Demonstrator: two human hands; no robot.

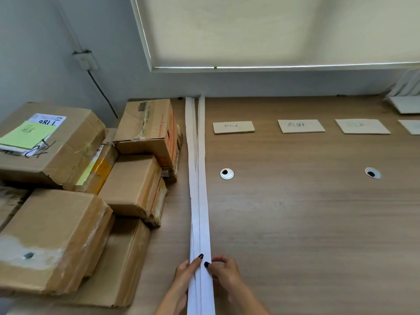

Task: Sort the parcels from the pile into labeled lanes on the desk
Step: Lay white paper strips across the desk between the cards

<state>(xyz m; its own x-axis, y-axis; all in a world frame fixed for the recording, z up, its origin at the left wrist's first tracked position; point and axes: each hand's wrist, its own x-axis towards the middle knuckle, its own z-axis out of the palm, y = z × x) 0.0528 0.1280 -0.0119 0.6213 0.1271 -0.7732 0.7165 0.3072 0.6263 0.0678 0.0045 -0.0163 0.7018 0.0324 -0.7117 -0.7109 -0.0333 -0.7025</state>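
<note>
We have both hands at the near edge of the desk (318, 223). Our left hand (185, 272) and right hand (223, 272) are closed on the near end of some long white paper strips (200, 201). The fingers pinch the strips from both sides. The strips run in a line from the near edge to the far edge. At the far end they spread apart a little.

The strips look thin, light and floppy. We think they will bend and slide easily, so it is best to hold them flat near the end and pull gently. A hard tug could tear them or make them go crooked.

The boxes (68, 189) are still in a pile on the left side of the desk, left of the strips. None is in a lane yet. They are brown cardboard, taped, and some are dented and torn. The top box at the far left has a green note (28, 135) and a white label on it. The boxes look stiff. The big ones may be heavy, so we would hold them with two hands on the sides or under the bottom. The torn edges may give way if we grab there.

Small cards (234, 127) with writing lie in a row near the far edge, right of the strips. We cannot read them.
</note>
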